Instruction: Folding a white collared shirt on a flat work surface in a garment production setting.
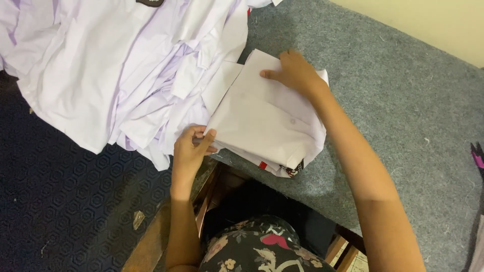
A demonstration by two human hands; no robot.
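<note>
A folded white shirt point(262, 123) lies on the grey felt table top point(403, 100), a small button showing near its right side. My left hand point(191, 151) pinches the shirt's near-left edge between thumb and fingers. My right hand point(295, 73) rests flat on the shirt's far corner, pressing it down. A red and dark patterned label peeks out under the shirt's near corner point(295, 168).
A heap of unfolded white shirts point(116, 65) covers the upper left, spilling over the table's edge. Below it lies dark blue patterned carpet point(60, 201). A wooden frame point(151, 242) shows beside my floral-clothed lap. A pink and dark object point(478, 156) sits at the right edge.
</note>
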